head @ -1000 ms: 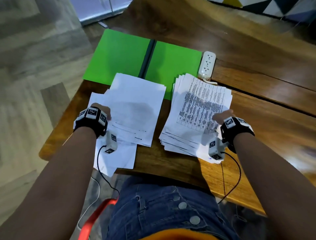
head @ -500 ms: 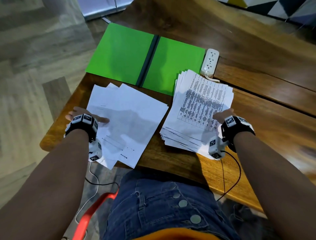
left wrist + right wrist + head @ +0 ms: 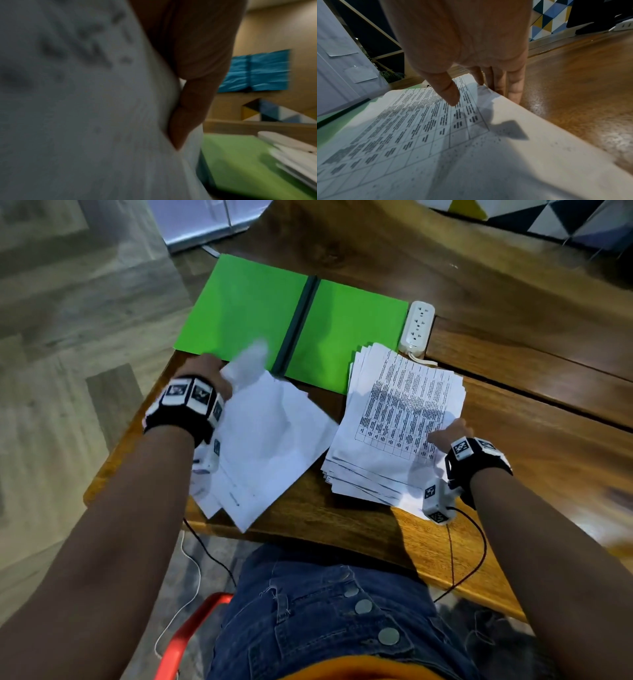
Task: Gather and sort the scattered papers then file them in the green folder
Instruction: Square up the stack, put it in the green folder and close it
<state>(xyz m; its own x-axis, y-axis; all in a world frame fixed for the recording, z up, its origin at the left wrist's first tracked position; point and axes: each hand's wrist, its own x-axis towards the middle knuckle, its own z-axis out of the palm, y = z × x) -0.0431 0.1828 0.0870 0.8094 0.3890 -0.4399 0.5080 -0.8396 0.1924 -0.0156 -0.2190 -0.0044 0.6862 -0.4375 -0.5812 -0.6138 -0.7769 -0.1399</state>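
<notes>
Since a moment ago: the left hand has gone from the near edge of the loose sheets up to their far corner, and that corner now lifts off the wooden table, blurred, over the green folder.
Left hand: pinching the loose sheets at the raised corner; in the wrist view the thumb presses against the paper, which fills most of that picture.
Right hand: open, thumb hovering over the printed stack with the fingertips down at its right edge, just steadying it.
Green folder: lying open and flat at the far left of the table, nothing filed in it yet; the far corner of the printed stack overlaps its right leaf.
Near edge: the loose sheets overhang the table towards the person's lap.
Slip risk: I'd judge the lower sheets could slide out and drop to the floor, since only one corner is pinched and the sheets are fanned.
Crease risk: lifting from a single corner may bend or fold the top sheet.
Stack risk: the printed stack is splayed; a nudge from the incoming sheets could push it against the power strip or spread it further.
</notes>
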